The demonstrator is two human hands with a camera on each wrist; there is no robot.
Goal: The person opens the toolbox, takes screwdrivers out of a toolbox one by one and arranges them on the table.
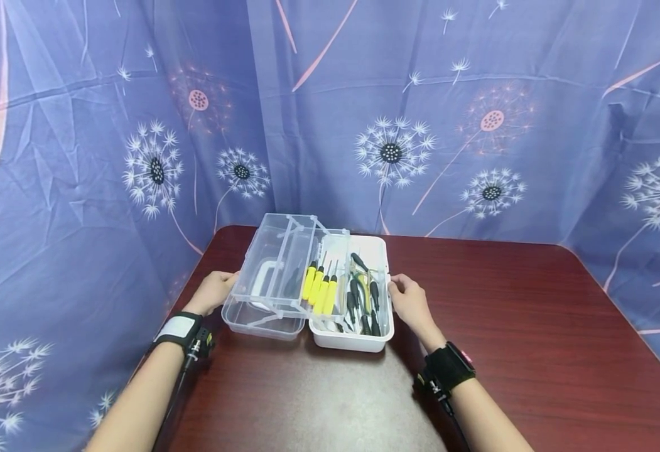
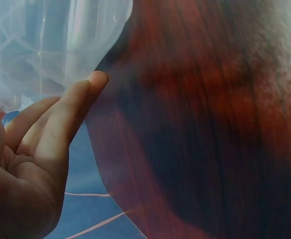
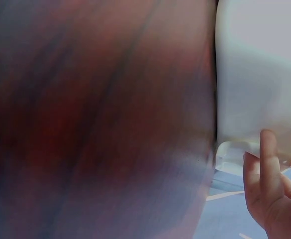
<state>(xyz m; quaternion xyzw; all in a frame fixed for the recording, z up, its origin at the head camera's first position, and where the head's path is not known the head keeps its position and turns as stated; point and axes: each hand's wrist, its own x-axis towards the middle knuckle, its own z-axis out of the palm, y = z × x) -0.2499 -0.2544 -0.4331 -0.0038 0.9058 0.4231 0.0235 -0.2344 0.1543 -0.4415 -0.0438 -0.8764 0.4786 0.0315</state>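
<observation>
At far left, left hand (image 1: 212, 292) against the outer side of the clear lid (image 1: 270, 276), fingers nearly straight and relaxed, fingertips (image 2: 96, 79) touching the clear plastic in the left wrist view; white band on that wrist. Next along, lid swung open to the left of the toolbox, lying tilted, with a white handle (image 1: 262, 279) seen through it. Right of the lid, white toolbox base (image 1: 352, 339) on the dark red wooden table (image 1: 505, 326), near its far left part. Inside the base, a row of yellow-handled screwdrivers (image 1: 319, 290) on the left, then black-handled tools (image 1: 363, 295) on the right. Just beyond, right hand (image 1: 411, 304) at the right wall of the base, fingers lightly bent, one fingertip (image 3: 267, 142) on the white plastic; whether gripping or only touching, cannot tell. Black band on that wrist. Behind everything, blue dandelion-print curtain (image 1: 476, 125).
</observation>
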